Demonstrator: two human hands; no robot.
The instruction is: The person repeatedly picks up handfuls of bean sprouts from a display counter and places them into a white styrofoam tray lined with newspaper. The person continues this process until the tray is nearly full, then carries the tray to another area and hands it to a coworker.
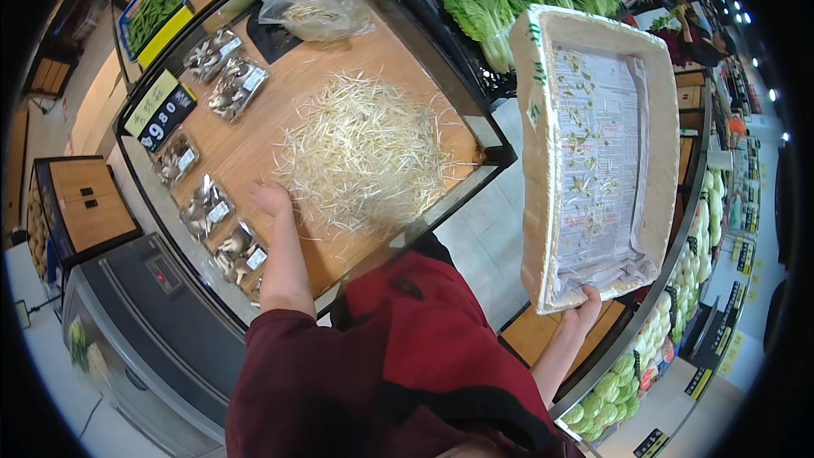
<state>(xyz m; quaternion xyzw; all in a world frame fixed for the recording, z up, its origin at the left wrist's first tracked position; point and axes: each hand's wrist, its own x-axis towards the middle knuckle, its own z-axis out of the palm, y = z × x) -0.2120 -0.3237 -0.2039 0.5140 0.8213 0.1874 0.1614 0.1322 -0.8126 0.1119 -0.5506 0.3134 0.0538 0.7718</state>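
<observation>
A loose heap of bean sprouts [365, 152] lies on the wooden display table [273, 102] before me. My left hand [272, 197] is low over the wood at the heap's left edge; its fingers are mostly hidden from me. Off to the right, my right hand [582, 308] grips the lower edge of a white polystyrene foam box [533, 159]. This box is tilted up on its side, its opening facing right. Printed paper [610, 203] lines its inside, with small sprouts and bits of green stuck to it.
Wrapped mushroom packs [238, 86] line the table's left side by a price sign [168, 117]. A clear plastic bag [324, 13] of sprouts sits at the far end. A dark raised rim [445, 44] borders the table. Leafy lettuces [489, 6] stand beyond; a grey-topped cooler [146, 318] is at left.
</observation>
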